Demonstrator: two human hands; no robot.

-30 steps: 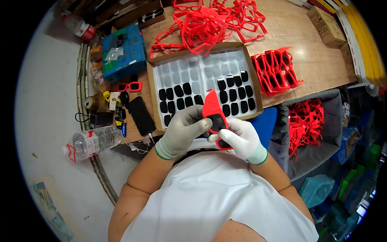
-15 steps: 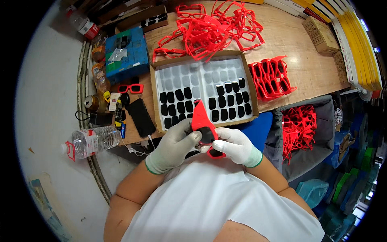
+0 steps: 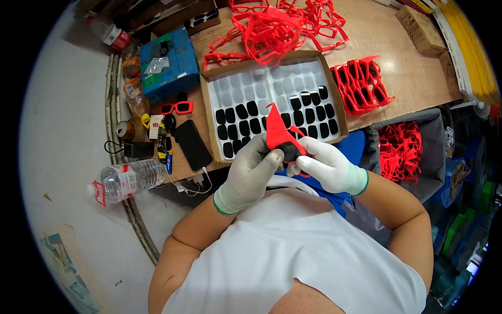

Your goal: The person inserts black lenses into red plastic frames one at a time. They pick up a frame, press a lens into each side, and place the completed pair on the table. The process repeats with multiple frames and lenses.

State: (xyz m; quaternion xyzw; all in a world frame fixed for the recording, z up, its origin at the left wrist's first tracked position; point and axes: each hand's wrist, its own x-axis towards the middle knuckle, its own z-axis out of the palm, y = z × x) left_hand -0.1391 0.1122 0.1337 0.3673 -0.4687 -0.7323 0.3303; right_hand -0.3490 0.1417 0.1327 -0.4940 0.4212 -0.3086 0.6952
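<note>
Between my two gloved hands is a pair of red sunglasses, tilted, with a dark lens showing in the frame. My left hand pinches it from the left, thumb pressed on the lens. Closed on its right side is my right hand, fingertips near the lens edge. Part of the sunglasses is hidden behind the fingers. Just beyond, a shallow cardboard box holds rows of dark lenses on a white tray with many pockets.
Red frames are heaped behind the box, and a row of red sunglasses stands to its right. A grey bin holds more red frames. At left are a phone, a blue box and a large plastic bottle.
Both hands and the sunglasses have shifted right and slightly up in the picture. The red piece is turned a little, and the whole view has shifted slightly.
</note>
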